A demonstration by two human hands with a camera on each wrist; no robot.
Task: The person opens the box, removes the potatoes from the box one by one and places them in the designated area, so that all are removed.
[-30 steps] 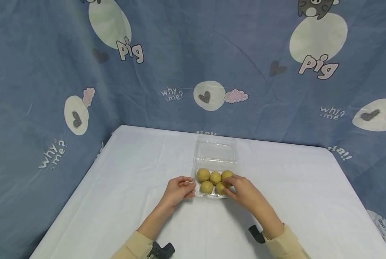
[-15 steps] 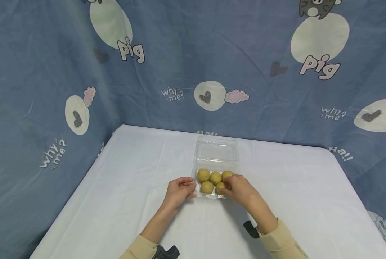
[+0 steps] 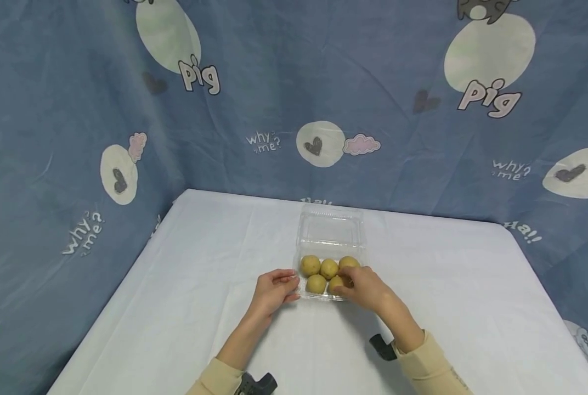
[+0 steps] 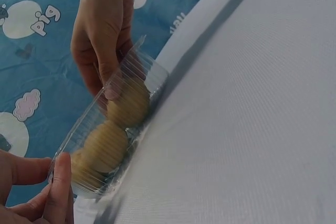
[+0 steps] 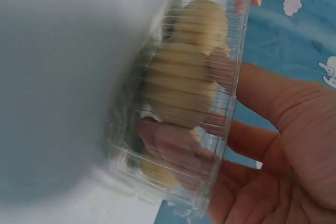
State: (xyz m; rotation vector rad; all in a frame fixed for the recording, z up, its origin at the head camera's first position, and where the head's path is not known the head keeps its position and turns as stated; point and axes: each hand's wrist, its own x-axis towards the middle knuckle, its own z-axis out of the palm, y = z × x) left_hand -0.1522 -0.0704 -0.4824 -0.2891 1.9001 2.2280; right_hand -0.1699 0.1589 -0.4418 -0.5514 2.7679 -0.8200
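Observation:
A clear plastic clamshell box [image 3: 301, 296] holds several round yellow fruits [image 3: 316, 284] in two rows. Its lid [image 3: 331, 226] lies folded back, away from me. My left hand [image 3: 269, 293] pinches the rim at the box's left end between thumb and fingers, as the left wrist view shows. My right hand [image 3: 370, 288] reaches in from the right, thumb and fingertips around the front-right fruit [image 3: 335, 284]. Through the ribbed wall in the right wrist view, my fingers [image 5: 173, 148] show inside the box, beside that fruit [image 5: 178, 85]. Part of the back-right fruit [image 3: 348, 262] is hidden by this hand.
White cloth covers the table [image 3: 215, 236]. Behind it and at the left hangs a blue printed curtain [image 3: 254, 99]. Dark wrist devices [image 3: 384, 348] sit at both sleeve cuffs.
My right hand and forearm have shifted slightly left, its fingers closing in on the front-right fruit. The left forearm has slid a little right; its hand stays at the box rim.

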